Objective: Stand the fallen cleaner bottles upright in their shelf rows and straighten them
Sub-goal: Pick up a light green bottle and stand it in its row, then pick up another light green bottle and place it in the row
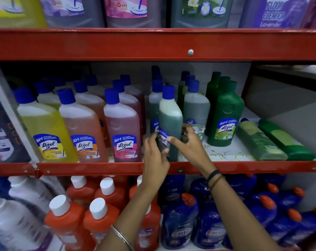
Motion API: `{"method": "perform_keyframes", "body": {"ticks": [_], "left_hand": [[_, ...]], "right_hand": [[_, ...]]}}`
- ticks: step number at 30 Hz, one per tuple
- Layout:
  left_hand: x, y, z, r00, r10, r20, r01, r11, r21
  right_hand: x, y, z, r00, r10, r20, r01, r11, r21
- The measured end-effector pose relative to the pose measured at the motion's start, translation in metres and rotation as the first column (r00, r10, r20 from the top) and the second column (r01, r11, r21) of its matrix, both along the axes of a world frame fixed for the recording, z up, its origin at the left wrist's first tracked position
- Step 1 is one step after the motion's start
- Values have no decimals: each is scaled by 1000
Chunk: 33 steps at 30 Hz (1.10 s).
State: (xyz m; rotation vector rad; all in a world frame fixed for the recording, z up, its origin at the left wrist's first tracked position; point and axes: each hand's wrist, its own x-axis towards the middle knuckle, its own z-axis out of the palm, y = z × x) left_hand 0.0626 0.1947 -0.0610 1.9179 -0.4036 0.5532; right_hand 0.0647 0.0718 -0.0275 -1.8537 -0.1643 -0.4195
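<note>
A grey-green cleaner bottle (170,116) with a blue cap stands upright at the front of the middle shelf (99,168), its label turned sideways and blurred. My left hand (154,151) grips its lower left side and my right hand (188,142) its lower right side. At the shelf's right end two bottles lie flat on their sides: a light green one (258,140) with a blue cap and a dark green one (287,140). Upright rows of yellow (45,124), orange (83,124), pink (122,125) and dark green bottles (224,113) flank the held bottle.
The red shelf rail above (153,44) carries large floor cleaner jugs. Below stand orange bottles (68,223) with white caps and blue bottles (179,220) with orange caps. Dark specks litter the white shelf floor (222,153) beside my right hand.
</note>
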Motion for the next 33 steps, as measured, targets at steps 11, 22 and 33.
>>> {"method": "perform_keyframes", "body": {"ticks": [11,22,33], "left_hand": [[3,-6,5,983,177,-53,-171,980,105],[-13,-19,7,972,226,61,-229,972,55],[-28,-186,29,974,-226,33,221,969,114]], "right_hand": [[6,-17,-5,980,167,-111,-177,981,-83],[-8,-24,-1,993,87,-85,-103,970,-218],[-57,-218,9,726,-685,-56,505,587,-633]]}}
